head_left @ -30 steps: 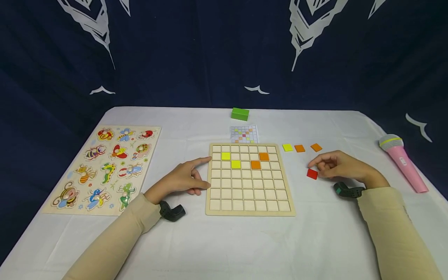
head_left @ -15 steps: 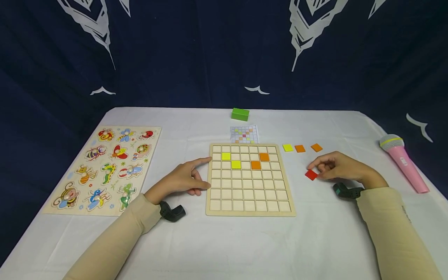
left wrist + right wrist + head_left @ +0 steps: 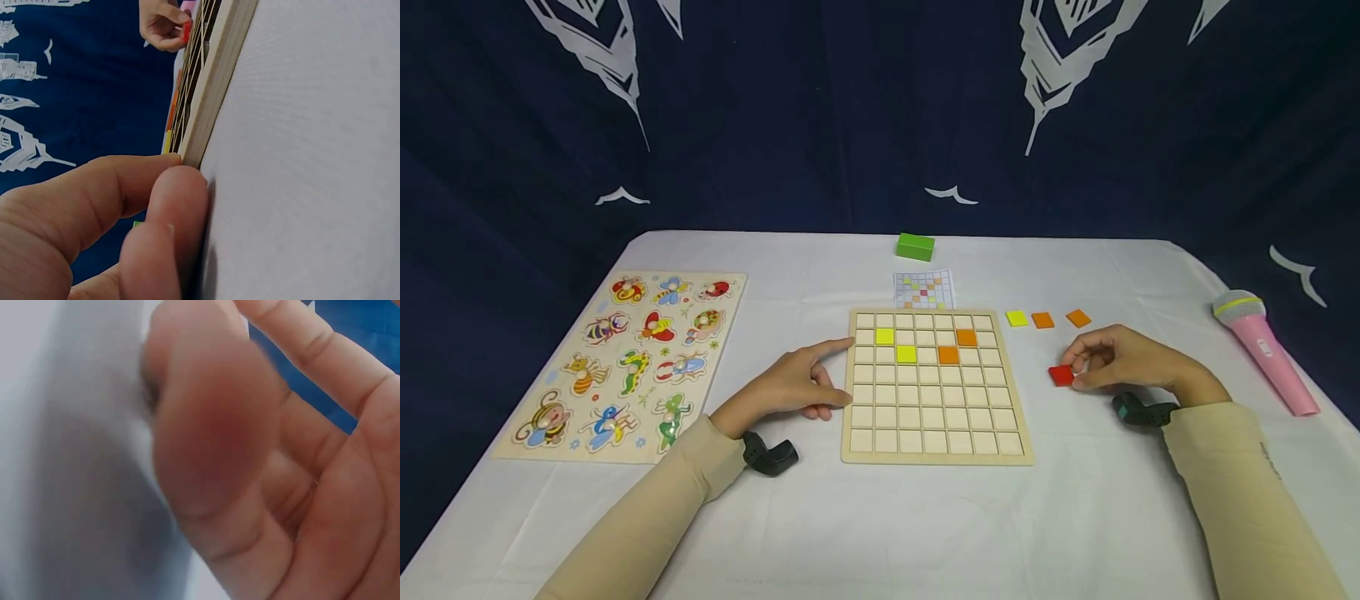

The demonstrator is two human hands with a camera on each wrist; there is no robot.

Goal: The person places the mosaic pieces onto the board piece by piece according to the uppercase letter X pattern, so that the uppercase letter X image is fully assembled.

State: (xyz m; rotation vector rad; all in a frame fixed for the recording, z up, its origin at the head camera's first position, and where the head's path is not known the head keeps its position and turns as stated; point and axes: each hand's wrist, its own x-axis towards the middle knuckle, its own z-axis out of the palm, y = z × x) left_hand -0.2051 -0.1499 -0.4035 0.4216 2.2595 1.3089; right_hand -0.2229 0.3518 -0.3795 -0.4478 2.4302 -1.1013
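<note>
R hand (image 3: 1112,360) pinches red tile (image 3: 1061,376) at fingertips; board (image 3: 937,454) lies to its left. L hand (image 3: 790,385), fingers relaxed, touches board's near-left edge.

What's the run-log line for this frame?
left hand: rests against square wooden grid board | right hand: pinches flat red square tile, right of board | board: four tiles

Red tile (image 3: 1061,376) has been displaced toward 9 o'clock over the last second, from a spot well right of the grid board (image 3: 936,454) to one nearer its right edge. The tile is now pinched in the fingertips of the right hand (image 3: 1120,360); the fingertips were carried the same way with it. A slight tilt of the tile was noted midway.
</note>
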